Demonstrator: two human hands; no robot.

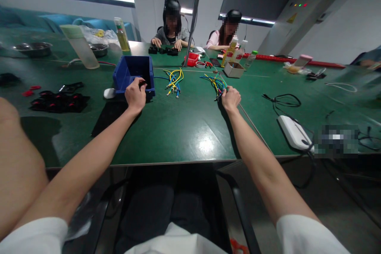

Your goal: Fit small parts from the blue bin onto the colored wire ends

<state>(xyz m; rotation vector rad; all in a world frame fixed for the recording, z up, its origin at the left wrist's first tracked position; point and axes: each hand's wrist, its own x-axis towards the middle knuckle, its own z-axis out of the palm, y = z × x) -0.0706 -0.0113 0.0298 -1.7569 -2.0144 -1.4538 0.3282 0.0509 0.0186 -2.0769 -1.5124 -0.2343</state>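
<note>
— Green bench top (184,131), windowed rm.: what is shown at the fingertips?

— L. hand (136,94): thumb & index apparently pinched on a small dark part (143,83), at the nr. side of the blue bin (126,67). R. hand (231,98): fingers pressed together on the nr. end of the r.-hand wire bundle (219,83), which lies on the bench, r. of centre; no. of wires gripped can't be told.

— How is the step best done?

— Judged from the pose, one wire should be drawn out by its end, w/o its neighbours being dragged along; the part should be lifted clear of the bin rim & kept from being dropped back.

— And containers, working outward?

— Blue bin: dark contents, detail n/a. Second wire bundle (175,81): loose between the hands, uncontained. Farther off: white carton (233,70), contents not made out; red tray (192,59), ditto; bottle (122,37) w/ yellowish liquid; frosted bottle (80,47), green-lidded, contents unclear; metal bowl (34,49), far l., interior blurred.
</note>
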